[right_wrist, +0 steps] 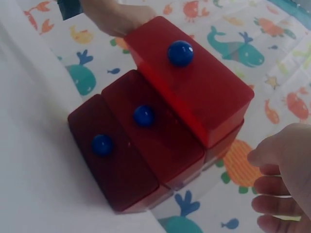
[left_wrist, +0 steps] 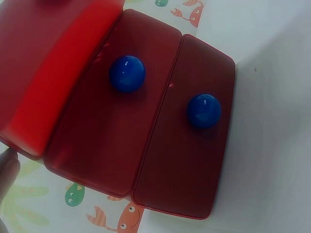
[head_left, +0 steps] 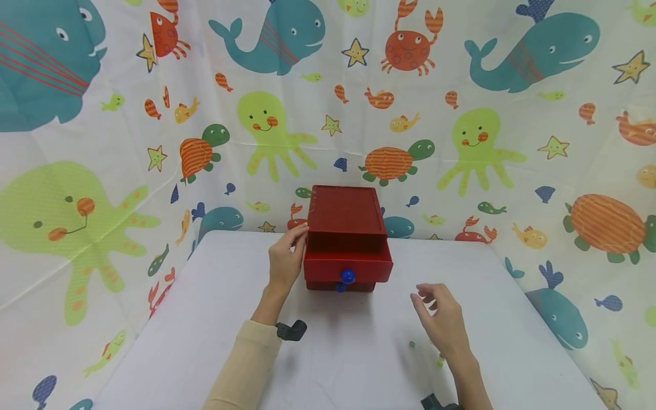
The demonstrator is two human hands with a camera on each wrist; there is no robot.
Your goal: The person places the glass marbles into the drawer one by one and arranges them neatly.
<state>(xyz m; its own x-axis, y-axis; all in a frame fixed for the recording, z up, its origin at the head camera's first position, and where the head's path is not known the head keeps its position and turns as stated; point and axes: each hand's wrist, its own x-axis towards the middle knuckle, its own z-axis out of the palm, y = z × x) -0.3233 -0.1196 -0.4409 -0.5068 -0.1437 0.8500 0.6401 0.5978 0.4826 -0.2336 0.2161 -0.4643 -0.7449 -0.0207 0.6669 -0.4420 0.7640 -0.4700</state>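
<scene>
1. Chest (head_left: 348,208): far side of the counter (head_left: 205,313), about mid-width, just in front of the printed cloth (head_left: 430,222). Red, three drawers stacked. Top drawer (head_left: 319,271) sticks out toward the near side; middle drawer (right_wrist: 160,138) and bottom drawer (right_wrist: 124,167) sit flush.
2. Handling, my read: glossy hard plastic, light, stiff. Smooth walls probably slip under dry fingers; whole chest likely skids if pulled unbraced. Not very fragile, but an extended drawer could tip it forward.
3. Grip points: top knob (head_left: 348,277), round and blue, suits a thumb-and-finger pinch; drawer front takes a flat push. Brace on the side walls.
4. Left hand (head_left: 286,259): at the chest's left wall, arm reaching far, fingers extended up along it. Looks like bracing; exact contact hidden.
5. Right hand (head_left: 443,319): right and nearer, above the counter, well apart from the chest. Fingers loosely bent, thumb apart from them, nothing pinched.
6. Green bits (head_left: 439,363) lie on the counter by the right forearm; too small to identify.
</scene>
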